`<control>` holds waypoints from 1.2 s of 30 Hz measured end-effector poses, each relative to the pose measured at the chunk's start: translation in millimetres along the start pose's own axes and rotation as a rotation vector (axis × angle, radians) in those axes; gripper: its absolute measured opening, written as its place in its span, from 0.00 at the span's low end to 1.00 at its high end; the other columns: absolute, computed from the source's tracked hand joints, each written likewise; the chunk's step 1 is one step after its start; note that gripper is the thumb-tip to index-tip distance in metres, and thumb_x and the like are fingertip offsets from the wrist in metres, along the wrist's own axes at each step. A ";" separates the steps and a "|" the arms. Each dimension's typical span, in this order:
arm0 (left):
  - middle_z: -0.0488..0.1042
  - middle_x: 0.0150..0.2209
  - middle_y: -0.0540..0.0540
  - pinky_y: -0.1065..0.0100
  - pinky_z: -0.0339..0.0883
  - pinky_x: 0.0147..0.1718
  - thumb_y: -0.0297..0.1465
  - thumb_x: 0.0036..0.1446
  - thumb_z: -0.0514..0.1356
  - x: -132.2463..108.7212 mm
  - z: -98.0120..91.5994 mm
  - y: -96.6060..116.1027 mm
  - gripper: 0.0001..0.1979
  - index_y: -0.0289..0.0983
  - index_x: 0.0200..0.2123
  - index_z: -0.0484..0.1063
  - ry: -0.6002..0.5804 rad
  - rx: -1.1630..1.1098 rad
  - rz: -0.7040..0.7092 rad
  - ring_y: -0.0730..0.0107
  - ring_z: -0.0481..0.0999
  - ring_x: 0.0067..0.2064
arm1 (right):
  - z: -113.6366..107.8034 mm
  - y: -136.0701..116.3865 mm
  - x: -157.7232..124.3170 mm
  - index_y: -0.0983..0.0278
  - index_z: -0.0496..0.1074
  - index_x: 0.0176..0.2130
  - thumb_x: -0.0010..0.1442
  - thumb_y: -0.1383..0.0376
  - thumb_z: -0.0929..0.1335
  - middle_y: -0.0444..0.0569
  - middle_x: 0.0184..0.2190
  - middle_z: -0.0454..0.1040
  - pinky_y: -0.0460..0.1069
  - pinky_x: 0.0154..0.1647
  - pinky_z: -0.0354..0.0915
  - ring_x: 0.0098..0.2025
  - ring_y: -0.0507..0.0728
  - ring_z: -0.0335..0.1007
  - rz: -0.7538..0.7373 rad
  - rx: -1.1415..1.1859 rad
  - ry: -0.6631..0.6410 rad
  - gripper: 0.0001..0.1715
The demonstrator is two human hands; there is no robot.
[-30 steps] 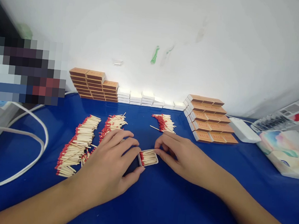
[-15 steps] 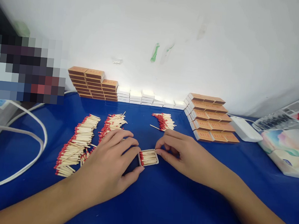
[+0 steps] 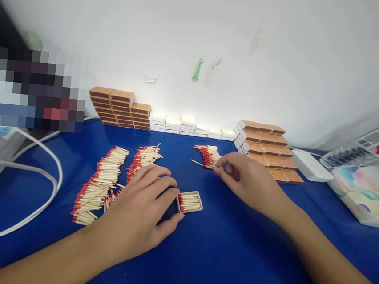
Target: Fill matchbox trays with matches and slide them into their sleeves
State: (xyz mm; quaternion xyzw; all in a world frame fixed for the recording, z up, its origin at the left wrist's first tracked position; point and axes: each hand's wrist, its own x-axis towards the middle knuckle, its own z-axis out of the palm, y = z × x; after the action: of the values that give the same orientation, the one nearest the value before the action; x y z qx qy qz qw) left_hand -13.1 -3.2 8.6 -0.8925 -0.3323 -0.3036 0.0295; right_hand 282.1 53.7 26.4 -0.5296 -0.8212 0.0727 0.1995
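Note:
A small white matchbox tray (image 3: 199, 208) lies on the blue tabletop, with a layer of matches (image 3: 190, 202) inside, red heads toward the left. My left hand (image 3: 146, 205) grips the tray's left end between thumb and index finger, the other fingers curled over the table. Farther back, my right hand (image 3: 241, 176) has thumb and forefinger pinched at the wooden ends of a small match pile (image 3: 206, 155). Whether a match is between those fingertips cannot be made out. Two larger match piles lie left of the tray, one long (image 3: 107, 174) and one partly behind my left hand (image 3: 143, 157).
Brown matchboxes are stacked against the wall at left (image 3: 119, 108) and stepped at right (image 3: 269, 149), with low stacks of white trays (image 3: 173, 125) between. White cables (image 3: 59, 176) loop at far left. A white adapter (image 3: 311, 165) and a tissue pack (image 3: 365, 194) sit at right.
My right hand has moved away from the tray, back and to the right, to the small match pile. My left hand still grips the tray.

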 end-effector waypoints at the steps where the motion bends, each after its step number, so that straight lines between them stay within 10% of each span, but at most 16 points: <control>1: 0.83 0.47 0.40 0.44 0.74 0.61 0.35 0.71 0.64 -0.3 0.1 0.1 0.12 0.33 0.48 0.81 0.001 0.002 0.000 0.47 0.78 0.57 | -0.6 7.3 1.7 0.60 0.76 0.41 0.72 0.60 0.69 0.47 0.33 0.74 0.51 0.33 0.59 0.32 0.56 0.68 0.006 -0.042 0.006 0.08; 36: 0.84 0.48 0.40 0.44 0.73 0.60 0.35 0.70 0.65 0.1 0.3 -0.5 0.12 0.33 0.49 0.80 -0.014 -0.005 -0.005 0.46 0.78 0.58 | -16.7 0.5 -3.4 0.58 0.76 0.40 0.74 0.55 0.69 0.44 0.30 0.75 0.50 0.31 0.59 0.29 0.55 0.67 -0.069 0.042 -0.300 0.12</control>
State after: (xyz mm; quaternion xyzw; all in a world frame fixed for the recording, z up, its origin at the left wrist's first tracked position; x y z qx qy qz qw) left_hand -13.2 -2.7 8.4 -0.8938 -0.3341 -0.2981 0.0242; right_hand 290.5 49.3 40.6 -0.4803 -0.8577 0.1611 0.0880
